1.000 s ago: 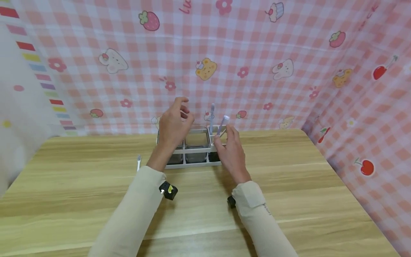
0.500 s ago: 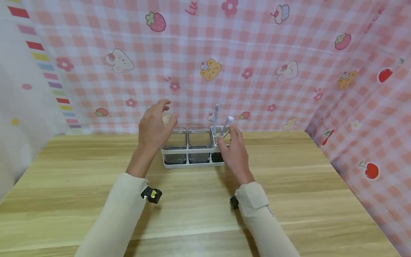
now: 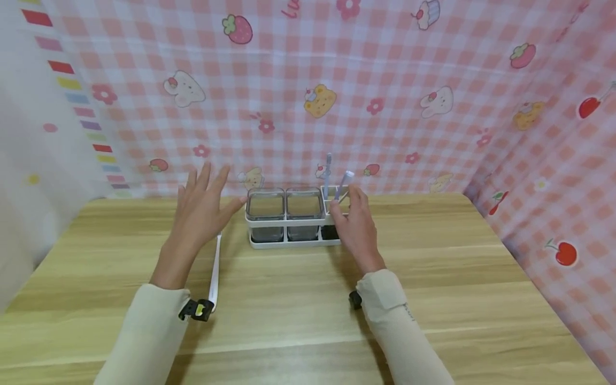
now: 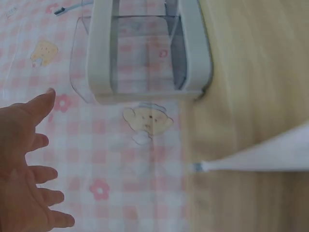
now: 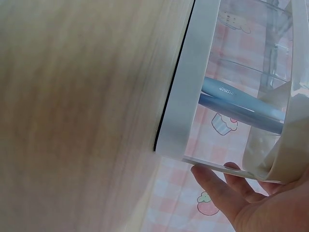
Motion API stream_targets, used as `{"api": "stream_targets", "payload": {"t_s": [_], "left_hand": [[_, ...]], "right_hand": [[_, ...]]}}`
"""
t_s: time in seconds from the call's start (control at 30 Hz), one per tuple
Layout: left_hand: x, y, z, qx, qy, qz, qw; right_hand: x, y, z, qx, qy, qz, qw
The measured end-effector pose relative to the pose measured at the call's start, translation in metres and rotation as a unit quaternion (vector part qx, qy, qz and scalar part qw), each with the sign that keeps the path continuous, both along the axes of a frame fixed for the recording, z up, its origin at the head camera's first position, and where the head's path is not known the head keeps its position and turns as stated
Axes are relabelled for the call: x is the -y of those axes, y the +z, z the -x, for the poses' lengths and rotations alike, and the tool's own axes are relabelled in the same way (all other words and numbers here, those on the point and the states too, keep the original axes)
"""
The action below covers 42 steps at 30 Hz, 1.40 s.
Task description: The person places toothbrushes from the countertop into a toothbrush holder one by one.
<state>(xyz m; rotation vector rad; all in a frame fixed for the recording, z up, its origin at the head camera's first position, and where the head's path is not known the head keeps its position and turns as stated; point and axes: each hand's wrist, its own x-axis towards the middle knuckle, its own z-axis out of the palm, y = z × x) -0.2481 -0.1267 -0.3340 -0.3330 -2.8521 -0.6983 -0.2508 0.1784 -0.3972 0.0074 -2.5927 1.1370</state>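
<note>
A white toothbrush holder (image 3: 289,245) stands near the back of the table. Two clear square cups, a left one (image 3: 266,233) and a right one (image 3: 303,233), sit in it. Two blue toothbrushes lean in its right compartments, one upright (image 3: 328,174) and one tilted (image 3: 342,186); their handles (image 5: 241,106) show in the right wrist view. My right hand (image 3: 357,232) grips the holder's right end, thumb at the front rim and fingers round the side. My left hand (image 3: 194,219) is spread left of the holder, holding nothing. Beside it a white toothbrush (image 3: 216,270) lies on the table.
The wooden table (image 3: 298,331) reaches back to a pink checked cloth (image 3: 289,107) that hangs close behind the holder. More of this cloth (image 3: 544,176) hangs along the right side. Each wrist carries a small black camera.
My left hand has moved left from over the cups to beside the holder, and its fingers have spread. The white toothbrush shows more fully. My right hand stays at the holder's right end.
</note>
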Motion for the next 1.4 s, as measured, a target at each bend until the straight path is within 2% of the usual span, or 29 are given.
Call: {"api": "stream_targets", "payload": {"t_s": [0.17,0.4,0.6,0.73,0.93,1.27,1.4], "left_hand": [[0.013,-0.012,-0.005,0.030,0.009,0.000,0.9995],[0.029,-0.030,-0.017,0.039,0.027,-0.022,0.9986],[0.030,-0.046,-0.020,0.053,0.045,-0.043,0.9967],[0.029,-0.057,-0.022,0.076,0.057,-0.057,0.9939],[0.028,-0.065,-0.027,0.100,0.059,-0.040,0.9924],[0.033,-0.088,-0.023,0.134,0.037,-0.021,0.9901],[0.035,-0.092,-0.023,0.142,0.043,-0.011,0.9889]], "right_hand": [[0.000,0.001,0.001,0.000,-0.002,-0.003,1.000],[0.000,0.000,0.001,0.005,0.001,-0.007,1.000],[-0.003,0.002,0.002,0.004,0.000,-0.009,1.000],[-0.002,0.001,0.001,0.007,0.001,-0.008,1.000],[0.000,0.000,0.001,0.005,0.003,-0.010,1.000],[0.000,0.002,0.000,0.007,0.000,-0.015,1.000],[0.001,0.000,0.000,0.011,0.000,-0.012,1.000]]}}
